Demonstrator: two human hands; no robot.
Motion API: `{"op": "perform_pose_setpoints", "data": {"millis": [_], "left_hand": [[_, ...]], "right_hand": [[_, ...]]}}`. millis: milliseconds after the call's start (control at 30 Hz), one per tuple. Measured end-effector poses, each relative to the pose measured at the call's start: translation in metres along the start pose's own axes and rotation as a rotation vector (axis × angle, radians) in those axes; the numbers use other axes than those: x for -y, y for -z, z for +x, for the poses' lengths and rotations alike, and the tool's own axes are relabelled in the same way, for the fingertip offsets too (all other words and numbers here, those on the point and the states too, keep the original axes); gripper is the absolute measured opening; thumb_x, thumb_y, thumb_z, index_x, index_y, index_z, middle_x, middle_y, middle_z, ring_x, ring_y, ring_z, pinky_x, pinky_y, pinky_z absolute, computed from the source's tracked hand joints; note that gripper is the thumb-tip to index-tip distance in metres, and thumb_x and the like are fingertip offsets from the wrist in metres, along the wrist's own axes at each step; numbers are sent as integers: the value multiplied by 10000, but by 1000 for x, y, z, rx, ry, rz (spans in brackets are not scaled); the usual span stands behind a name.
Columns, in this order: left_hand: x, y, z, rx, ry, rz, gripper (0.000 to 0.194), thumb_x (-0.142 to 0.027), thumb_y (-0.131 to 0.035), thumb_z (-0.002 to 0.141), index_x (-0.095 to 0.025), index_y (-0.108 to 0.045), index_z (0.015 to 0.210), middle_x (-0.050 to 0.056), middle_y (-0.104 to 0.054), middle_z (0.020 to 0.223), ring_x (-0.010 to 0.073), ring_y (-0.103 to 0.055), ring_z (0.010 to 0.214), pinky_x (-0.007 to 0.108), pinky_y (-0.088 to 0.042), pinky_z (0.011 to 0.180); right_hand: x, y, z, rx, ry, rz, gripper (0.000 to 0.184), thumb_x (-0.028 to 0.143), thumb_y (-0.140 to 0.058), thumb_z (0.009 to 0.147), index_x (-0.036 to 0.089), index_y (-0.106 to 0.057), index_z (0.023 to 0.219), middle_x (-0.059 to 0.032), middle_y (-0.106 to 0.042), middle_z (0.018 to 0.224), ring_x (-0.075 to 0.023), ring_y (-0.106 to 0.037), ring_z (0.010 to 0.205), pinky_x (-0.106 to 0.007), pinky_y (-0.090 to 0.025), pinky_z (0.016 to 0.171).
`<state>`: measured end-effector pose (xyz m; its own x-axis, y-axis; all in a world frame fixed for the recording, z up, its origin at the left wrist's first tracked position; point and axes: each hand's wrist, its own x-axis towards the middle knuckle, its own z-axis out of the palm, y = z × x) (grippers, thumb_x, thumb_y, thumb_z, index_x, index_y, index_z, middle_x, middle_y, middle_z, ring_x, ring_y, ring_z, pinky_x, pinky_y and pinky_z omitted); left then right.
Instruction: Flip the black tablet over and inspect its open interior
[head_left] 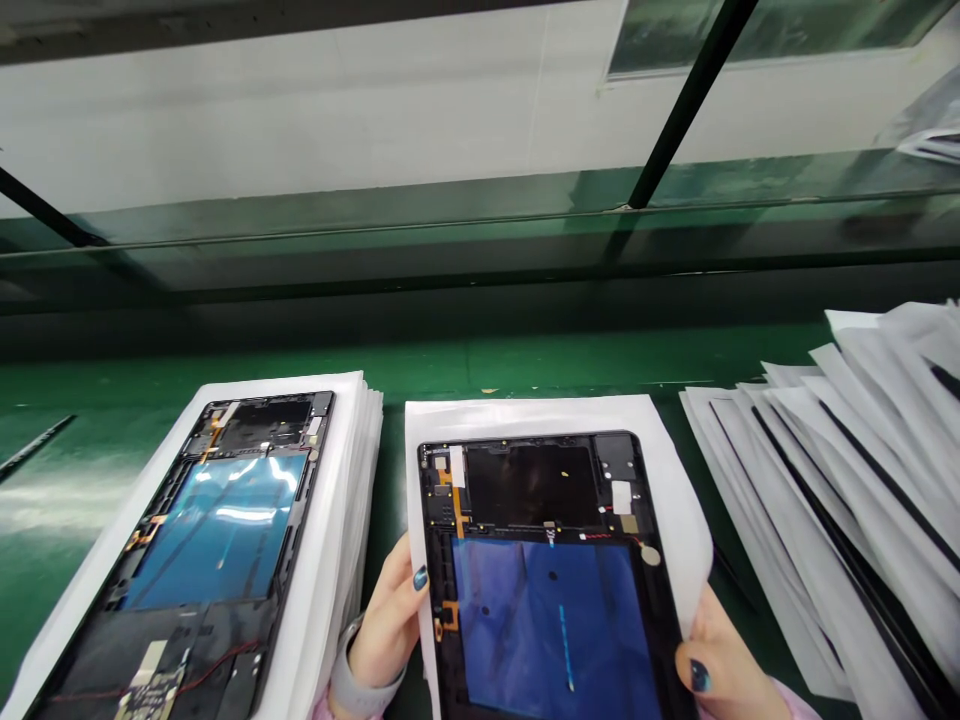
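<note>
You hold the tablet frame [544, 570] on its white sheet [667, 470] at the worktop's near edge: left hand [386, 625] and right hand [724, 670] each closed on a long side, long axis pointing away.

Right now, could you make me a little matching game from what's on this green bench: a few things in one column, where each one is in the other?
Things:
1. held tablet frame
2. second tablet frame
3. fanned white sheets
4. left hand

Places:
A. far right of the bench
B. on a stack of sheets, at left
C. on one white sheet, between both hands
D. at the held sheet's left edge

Pairs: 1-C, 2-B, 3-A, 4-D
</note>
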<state>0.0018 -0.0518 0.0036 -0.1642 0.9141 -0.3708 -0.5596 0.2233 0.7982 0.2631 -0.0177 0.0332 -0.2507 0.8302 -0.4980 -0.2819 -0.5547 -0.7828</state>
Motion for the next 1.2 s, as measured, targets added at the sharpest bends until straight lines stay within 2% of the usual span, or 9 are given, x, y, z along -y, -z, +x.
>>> {"op": "perform_pose_setpoints", "data": {"millis": [167,267,333,433,567,700,867,1000,1200], "left_hand": [[5,7,3,60,-17,5,376,-478,-817,726,-287,-789,1048,62,-796,1039,314,-719,1022,423,-535,981],[6,6,3,34,-19,-16,389,-470,-818,726,-274,-786,1061,75,-794,1050,321,-716,1032,428,-533,981],[5,5,3,-3,-22,-12,408,-484,-814,730,-272,-782,1077,77,-788,1085,325,-697,1080,427,-516,1004],[6,6,7,24,-27,40,416,-482,-779,773,-272,-764,1131,85,-766,1162,322,-680,1119,416,-512,1011],[5,11,12,97,-38,78,401,-456,-732,830,-299,-735,1199,85,-752,1203,315,-697,1091,422,-541,978],[3,7,10,79,-43,56,395,-449,-735,831,-307,-735,1199,81,-755,1202,326,-684,1123,429,-549,972],[5,7,7,33,-58,45,388,-440,-756,813,-304,-746,1177,78,-758,1194,332,-668,1155,422,-541,986],[11,17,10,88,-63,75,379,-436,-738,828,-301,-744,1181,82,-749,1218,338,-662,1166,435,-537,994],[12,25,12,147,-84,107,380,-441,-706,850,-296,-739,1200,87,-730,1256,324,-679,1131,423,-520,1014]], "right_hand": [[-3,1,1,12,22,-6,771,589,-941,455,308,-717,1137,-136,-764,1119,-415,-710,1054,-489,-573,866],[-5,1,5,-23,68,0,689,580,-936,465,299,-740,1062,-123,-769,1107,-410,-706,1059,-486,-568,881],[-6,0,9,-41,90,7,644,576,-901,538,276,-738,1084,-136,-766,1121,-415,-695,1083,-497,-556,913],[-6,-1,16,-41,85,-9,623,572,-822,651,240,-717,1167,-150,-766,1119,-408,-711,1045,-502,-563,903],[-6,0,24,-27,91,-19,586,536,-813,687,257,-705,1192,-118,-779,1092,-362,-737,949,-451,-591,828],[-6,0,25,-30,106,21,462,488,-806,732,296,-722,1143,-75,-789,1066,-328,-737,943,-428,-582,841],[-5,-1,24,-14,117,-36,577,517,-789,731,273,-691,1245,-103,-778,1100,-354,-730,963,-472,-574,876],[-3,-3,21,-33,133,-44,614,513,-787,725,274,-671,1278,-107,-774,1114,-359,-722,995,-471,-569,893],[-6,-6,8,-37,139,27,582,547,-875,596,291,-734,1099,-103,-764,1129,-394,-688,1087,-492,-538,934]]}}
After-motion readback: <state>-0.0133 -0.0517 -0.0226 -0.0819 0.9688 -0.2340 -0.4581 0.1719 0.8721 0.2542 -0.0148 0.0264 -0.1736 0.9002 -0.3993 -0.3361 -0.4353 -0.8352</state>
